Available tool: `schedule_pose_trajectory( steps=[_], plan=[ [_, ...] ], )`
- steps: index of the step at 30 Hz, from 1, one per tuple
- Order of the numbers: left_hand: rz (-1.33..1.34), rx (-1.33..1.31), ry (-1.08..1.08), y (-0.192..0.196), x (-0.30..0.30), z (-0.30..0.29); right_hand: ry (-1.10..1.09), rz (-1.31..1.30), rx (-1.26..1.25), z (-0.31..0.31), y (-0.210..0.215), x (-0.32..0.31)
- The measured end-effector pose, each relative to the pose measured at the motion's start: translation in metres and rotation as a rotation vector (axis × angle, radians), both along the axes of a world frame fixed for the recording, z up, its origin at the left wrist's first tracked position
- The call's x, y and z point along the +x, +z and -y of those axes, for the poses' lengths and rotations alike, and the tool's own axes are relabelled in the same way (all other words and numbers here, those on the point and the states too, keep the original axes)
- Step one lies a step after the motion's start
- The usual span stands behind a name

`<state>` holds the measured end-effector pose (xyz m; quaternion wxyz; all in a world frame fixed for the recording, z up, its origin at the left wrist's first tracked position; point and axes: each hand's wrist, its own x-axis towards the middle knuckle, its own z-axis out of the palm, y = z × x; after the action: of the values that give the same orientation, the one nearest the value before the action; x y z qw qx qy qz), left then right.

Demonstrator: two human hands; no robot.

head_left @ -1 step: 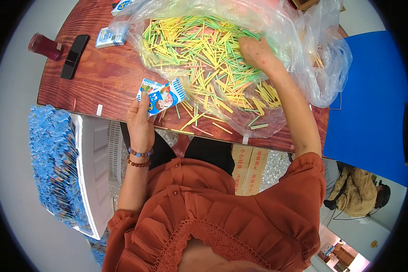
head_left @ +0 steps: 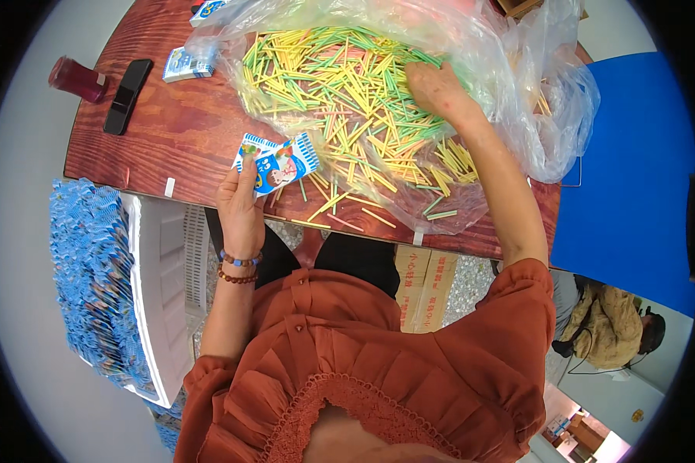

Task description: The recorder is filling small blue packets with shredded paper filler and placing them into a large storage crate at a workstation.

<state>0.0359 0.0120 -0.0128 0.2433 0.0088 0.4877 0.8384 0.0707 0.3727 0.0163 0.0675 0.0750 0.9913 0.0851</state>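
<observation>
Left hand (head_left: 241, 202) pinches one small blue printed paper packet (head_left: 276, 163) at the desk's near edge, right hand (head_left: 438, 91) closed among the heap of yellow-green-pink sticks (head_left: 340, 85) — most sticks unpacked, I judge — blue packets stacked in the white crate (head_left: 162, 301) beside.

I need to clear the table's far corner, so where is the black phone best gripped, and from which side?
Grip the black phone across its two long edges near the middle, coming straight down from above. It lies flat on the wooden table, so only its narrow sides give purchase. The dark red bottle lies close on its left, so probably keep that finger tight to the phone's edge.
</observation>
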Motion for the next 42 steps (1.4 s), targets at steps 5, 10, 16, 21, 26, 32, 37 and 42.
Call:
schedule_pose_trajectory(
  steps=[5,10,16,21,26,32,37,42],
  plan=[
    [-0.002,-0.002,0.014,0.004,0.001,0.005,0.031,-0.008,-0.139,-0.002,0.012,-0.002],
    [0.033,0.013,0.038,0.009,0.0,0.004,-0.152,-0.136,-0.788,-0.02,0.015,0.011],
    [0.031,0.112,-0.069,0.006,-0.011,-0.008,-0.295,-0.518,-2.212,0.045,-0.002,0.011],
    [0.085,0.122,-0.064,0.01,-0.009,-0.022,-0.132,-0.483,-2.538,0.084,-0.013,0.006],
    [0.095,0.146,-0.051,0.005,-0.009,-0.023,-0.039,-0.566,-2.524,0.122,0.001,0.003],
    [0.092,0.182,-0.001,-0.001,-0.007,-0.031,0.058,-0.913,-2.053,0.175,0.032,0.0],
    [0.058,0.23,0.004,0.006,-0.006,-0.032,0.102,-0.988,-1.998,0.2,0.04,-0.004],
    [0.023,0.267,0.058,0.011,-0.005,-0.037,0.05,-0.96,-1.783,0.216,0.037,-0.01]
  ],
)
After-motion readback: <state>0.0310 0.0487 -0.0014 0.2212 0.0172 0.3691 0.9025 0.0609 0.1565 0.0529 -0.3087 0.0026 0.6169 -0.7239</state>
